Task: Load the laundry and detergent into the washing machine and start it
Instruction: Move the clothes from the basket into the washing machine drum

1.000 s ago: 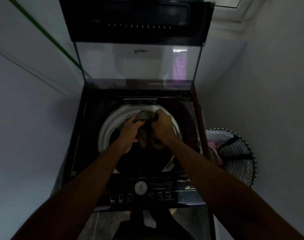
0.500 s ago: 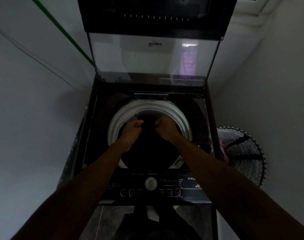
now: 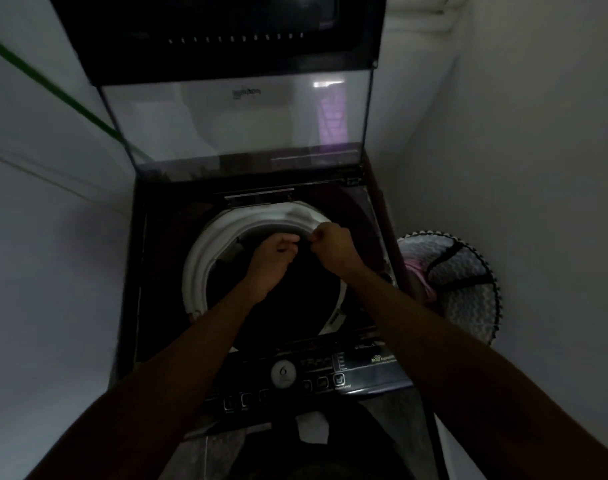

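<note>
The top-loading washing machine stands with its glass lid raised. Its white drum rim rings a dark tub whose contents are lost in shadow. Both hands hover over the back of the drum, close together. My left hand and my right hand have curled fingers and pinch a thin dark bit of cloth between them. How far the cloth hangs down is not visible. The control panel, with a round dial and several buttons, runs along the front.
A patterned laundry basket with a pink cloth inside stands on the floor to the right of the machine. White walls close in on both sides. A green line crosses the left wall.
The grey-olive garment held a second ago has dropped out of sight into the drum. My hands have shifted up and right over the tub and now pinch a dark strip.
</note>
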{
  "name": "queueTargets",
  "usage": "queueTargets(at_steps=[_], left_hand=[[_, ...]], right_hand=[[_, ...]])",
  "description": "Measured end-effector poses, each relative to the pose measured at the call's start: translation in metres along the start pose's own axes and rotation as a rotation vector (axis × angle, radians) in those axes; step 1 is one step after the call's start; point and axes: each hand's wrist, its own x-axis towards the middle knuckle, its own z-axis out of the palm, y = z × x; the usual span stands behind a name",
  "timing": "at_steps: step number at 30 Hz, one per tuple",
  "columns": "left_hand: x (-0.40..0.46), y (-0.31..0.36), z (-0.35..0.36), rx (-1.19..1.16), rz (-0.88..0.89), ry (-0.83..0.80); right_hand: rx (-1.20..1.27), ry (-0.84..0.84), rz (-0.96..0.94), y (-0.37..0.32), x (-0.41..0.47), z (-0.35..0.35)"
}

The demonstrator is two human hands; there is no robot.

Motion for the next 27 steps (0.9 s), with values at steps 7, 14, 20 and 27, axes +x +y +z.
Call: queueTargets(at_steps=[7, 14, 20, 27], left_hand=[[0.010, 0.038, 0.073, 0.093, 0.154, -0.076], [0.025, 0.069, 0.152, 0.381, 0.477, -0.076], [0.057, 0.095, 0.218, 0.485, 0.544, -0.054], [0.091, 0.067, 0.310, 0.751, 0.398, -0.428]], right_hand=[[0.026, 0.205, 0.018, 0.040, -0.019, -0.057], [0.102, 0.263, 0.276, 0.129, -0.016, -0.106], [0.131, 0.136, 0.426, 0.234, -0.013, -0.123], [0.230, 0.027, 0.532, 0.330, 0.012, -0.109]])
